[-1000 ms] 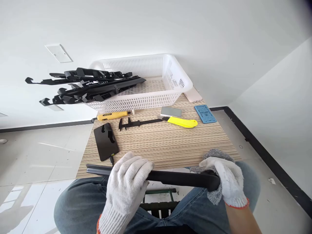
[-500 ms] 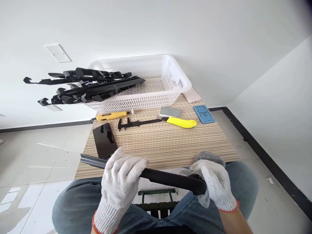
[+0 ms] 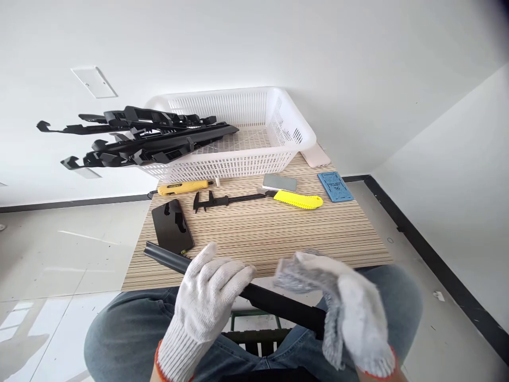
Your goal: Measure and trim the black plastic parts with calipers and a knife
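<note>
My left hand [image 3: 212,297], in a white knit glove with an orange cuff edge, is wrapped around a long black plastic trim strip [image 3: 282,307]. The strip slants from near the phone down to the right, above my lap. A grey cloth [image 3: 308,276] is gripped in my gloved right hand [image 3: 360,307], which is blurred by motion. Part of the cloth hangs down over the strip's right end and hides it. Whether the right fingers touch the strip itself I cannot tell.
On the wooden table [image 3: 254,233] lie a black phone [image 3: 172,225], yellow electric tool [image 3: 183,188], black caliper [image 3: 214,201], yellow-handled knife [image 3: 298,199], grey block [image 3: 280,182] and blue card [image 3: 335,187]. Behind, a white basket [image 3: 246,165] holds several black plastic parts [image 3: 159,140] overhanging left.
My left hand and the strip have shifted slightly right. The right hand has moved a little, and the cloth now spreads up and left and hangs over the strip's end.
</note>
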Tool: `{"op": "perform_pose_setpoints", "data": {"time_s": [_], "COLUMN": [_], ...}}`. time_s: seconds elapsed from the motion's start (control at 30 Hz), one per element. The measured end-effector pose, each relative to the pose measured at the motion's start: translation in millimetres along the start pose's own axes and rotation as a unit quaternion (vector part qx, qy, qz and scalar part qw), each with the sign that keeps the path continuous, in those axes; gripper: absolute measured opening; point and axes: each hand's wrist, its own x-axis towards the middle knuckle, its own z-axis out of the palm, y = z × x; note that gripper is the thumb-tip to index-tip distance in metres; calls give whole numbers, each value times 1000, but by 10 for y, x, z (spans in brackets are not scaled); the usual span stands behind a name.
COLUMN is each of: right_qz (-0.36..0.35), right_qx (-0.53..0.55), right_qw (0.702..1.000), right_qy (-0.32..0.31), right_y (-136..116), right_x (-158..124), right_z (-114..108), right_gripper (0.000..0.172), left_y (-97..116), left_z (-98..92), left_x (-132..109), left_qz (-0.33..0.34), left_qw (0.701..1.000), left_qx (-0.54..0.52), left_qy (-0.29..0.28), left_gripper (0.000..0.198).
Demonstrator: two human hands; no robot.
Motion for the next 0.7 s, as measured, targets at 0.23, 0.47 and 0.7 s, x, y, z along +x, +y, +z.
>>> {"op": "perform_pose_setpoints", "data": {"time_s": [0.23, 0.47, 0.7], "right_qz": [-63, 33, 60], "right_qx": [47, 60, 146], "right_qw": [953, 944, 959], "right_qy": [-293, -323, -237], "right_y": [-489, -413, -399], "right_x": [327, 241, 152], "right_z": [58, 167, 164], "right_gripper": [45, 28, 21], "left_y": [-49, 9, 134], "left_z": [-31, -53, -23], "left_x": [-96, -91, -58], "left_qz": [13, 9, -160], "left_qw": [999, 1000, 975], "left_qx": [-24, -21, 42], "left_qy": [-39, -17, 145], "left_gripper": [37, 31, 69]}}
